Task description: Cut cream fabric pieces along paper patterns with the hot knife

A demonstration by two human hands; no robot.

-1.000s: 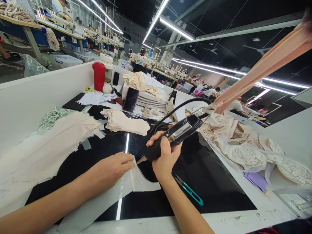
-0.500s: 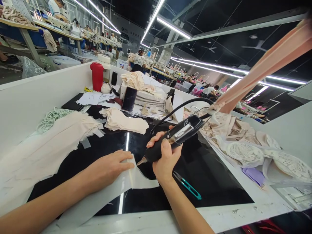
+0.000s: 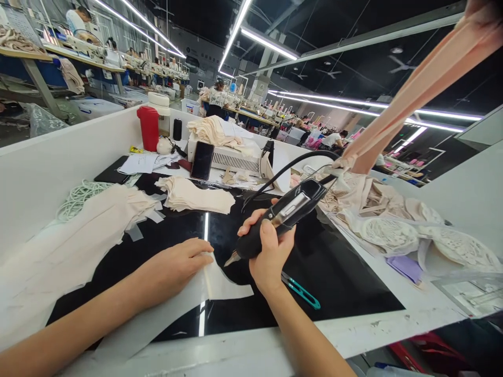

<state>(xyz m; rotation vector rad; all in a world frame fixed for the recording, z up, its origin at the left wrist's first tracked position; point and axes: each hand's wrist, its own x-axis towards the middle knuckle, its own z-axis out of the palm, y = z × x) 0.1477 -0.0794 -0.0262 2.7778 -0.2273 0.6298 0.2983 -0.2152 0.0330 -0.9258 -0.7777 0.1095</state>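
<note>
My left hand (image 3: 176, 267) lies flat on a pale, curved-edged piece of fabric (image 3: 226, 287), fingers stretched out and pressing it to the black glossy mat (image 3: 338, 283). Wrapped around a black electric cutting tool (image 3: 281, 214) is my right hand (image 3: 273, 251), its thumb on top of the body. The tool's pointed metal tip (image 3: 232, 258) is just right of the fabric's curved edge; whether it touches the mat I cannot tell. A twisted pink cloth strip (image 3: 408, 94) holds the tool's rear end from above. Teal thread snips (image 3: 302, 291) lie beside my right wrist.
Stacked beige pieces (image 3: 196, 195) and a larger fabric pile (image 3: 82, 230) lie left and beyond. A phone (image 3: 202, 160) leans on a white box at the back, near a red cup (image 3: 149, 128). Lace bras (image 3: 393, 230) are heaped right. A black cable (image 3: 291, 166) arches behind the tool.
The tool tip has drawn slightly away from the fabric edge, to the right. My left hand stays on the fabric. The whole view has shifted slightly.
</note>
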